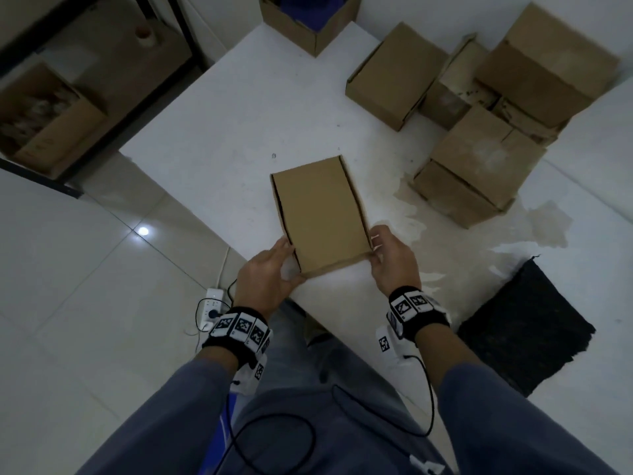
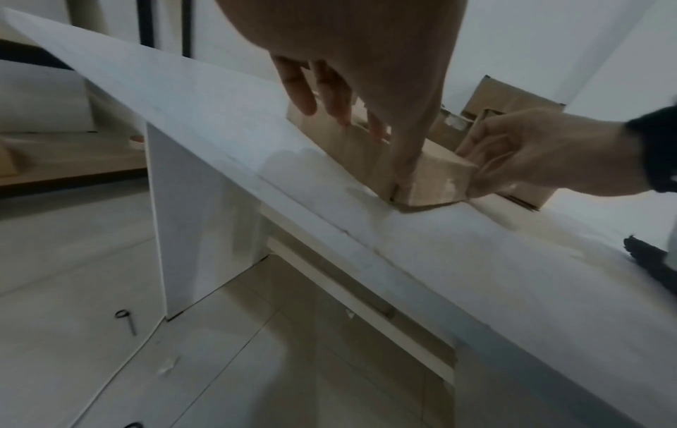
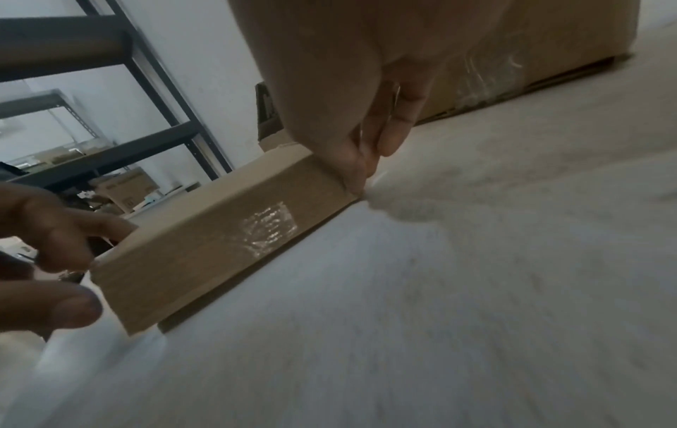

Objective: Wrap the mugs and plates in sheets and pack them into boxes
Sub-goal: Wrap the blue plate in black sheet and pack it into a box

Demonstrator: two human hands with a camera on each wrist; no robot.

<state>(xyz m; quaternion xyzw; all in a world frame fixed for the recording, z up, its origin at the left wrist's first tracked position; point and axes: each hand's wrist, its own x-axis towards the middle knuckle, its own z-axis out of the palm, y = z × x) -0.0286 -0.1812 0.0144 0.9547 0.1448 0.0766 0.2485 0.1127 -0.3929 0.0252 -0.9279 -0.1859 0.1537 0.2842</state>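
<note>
- flat closed box (image 1: 320, 214) lies on the white surface (image 1: 219, 138), near end right at the surface's front edge; no mugs, plates or sheets in view, so contents unknown
- long axis of the box runs away from the person, tilted a little leftward at the far end; the 2 hands flank the near short end, 1 per corner
- left hand (image 1: 269, 274): thumb along the near-left corner seam, other fingers (image 2: 331, 92) laid on the left side; a light hold on the box, not a clench
- right hand (image 1: 392, 260): fingers (image 3: 393, 130) curled against the near-right corner, thumb on the near face; grasping the box
- both hands equally near, box dead centre between them; judgement: next move is a 2-hand lift or slide along that long axis, or opening the lid from the side slits
- tape patch (image 3: 269, 227) on the near face of the box
- count: 1 box in hand; beyond its far right, a cluster of about 5 cardboard boxes (image 1: 479, 149), exact number unclear where they overlap; 1 open box (image 1: 308, 27) past the far end
- right of the box: 1 black mat (image 1: 524, 325); crumpled clear film (image 1: 544, 224) spread between box and cluster
- left of the box, off the surface: 1 power strip (image 1: 212, 305) on the floor
</note>
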